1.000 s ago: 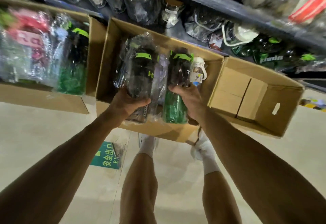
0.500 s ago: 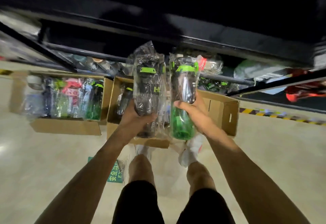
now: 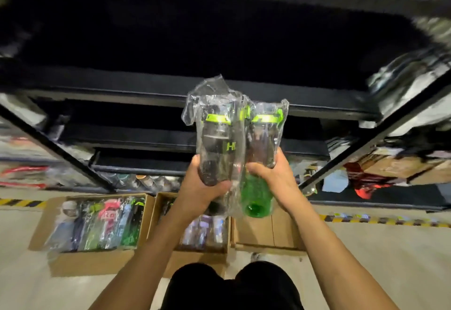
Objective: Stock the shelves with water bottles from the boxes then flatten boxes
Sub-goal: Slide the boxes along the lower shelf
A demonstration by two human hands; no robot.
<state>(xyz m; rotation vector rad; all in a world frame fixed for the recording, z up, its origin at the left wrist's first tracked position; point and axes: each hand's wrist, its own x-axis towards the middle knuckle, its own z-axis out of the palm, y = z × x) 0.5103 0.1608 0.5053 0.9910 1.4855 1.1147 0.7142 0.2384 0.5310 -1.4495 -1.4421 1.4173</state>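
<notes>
1. Two water bottles in clear plastic wrap are held up side by side: one dark bottle (image 3: 219,143) and one green bottle (image 3: 257,197).
2. Two hands hold them, the left hand (image 3: 202,187) on the dark bottle and the right hand (image 3: 271,175) on the green bottle.
3. Three cardboard boxes stand in a row on the floor (image 3: 378,261): a left box (image 3: 92,261), a middle box (image 3: 190,258) and a right box (image 3: 263,231).
4. The left box carries several wrapped bottles (image 3: 97,224), too blurred for an exact count.
5. The middle box shows at least three more bottles (image 3: 205,231).
6. Two stretches of yellow-and-black tape mark the floor, the left stripe (image 3: 22,202) and the right stripe (image 3: 380,219).
</notes>
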